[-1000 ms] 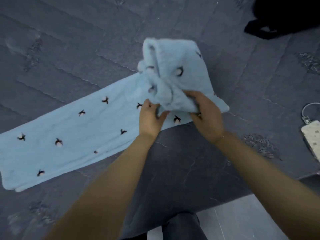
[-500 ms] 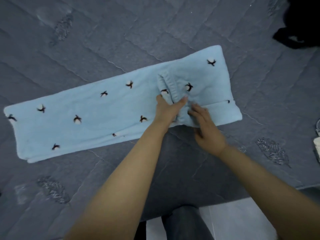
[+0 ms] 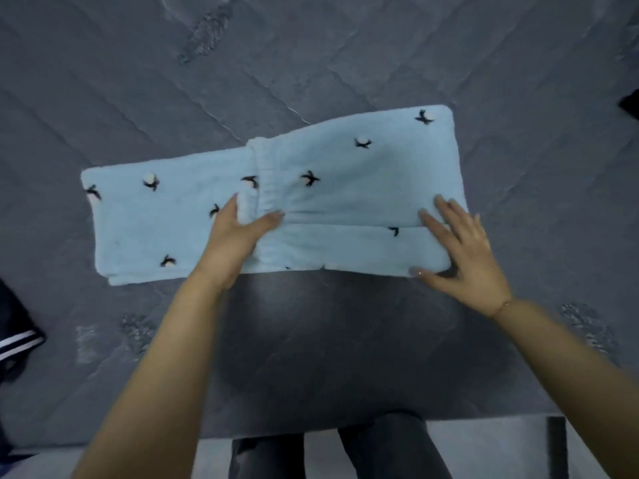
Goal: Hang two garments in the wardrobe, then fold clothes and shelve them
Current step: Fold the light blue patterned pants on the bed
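A: What fills most of the view?

B: A bed covered in a dark grey quilted bedspread [image 3: 345, 63], its near edge running across the bottom, with the person's dark-trousered legs [image 3: 345, 454] just below it.

A: And the garment?

B: A pale blue fleece garment [image 3: 345, 188] dotted with small black-and-white motifs lies flat across the middle of the bedspread. Its right part is folded over onto the rest, so a ribbed band stands as a vertical seam near the centre and a single layer stretches away to the left.

A: Anything else on the bed?

B: A dark piece of clothing with white stripes [image 3: 17, 337] sits at the left edge, well apart from the blue one. A black scrap shows at the far right edge; I cannot tell what it is.

A: The hands?

B: The left hand [image 3: 235, 236] is at the seam, its grip pinching the folded band between thumb and fingers. The right hand [image 3: 463, 247] lies flat on the garment's right end, fingers spread, palm down, thumb at the near edge. A thin bracelet [image 3: 501, 307] circles that wrist.
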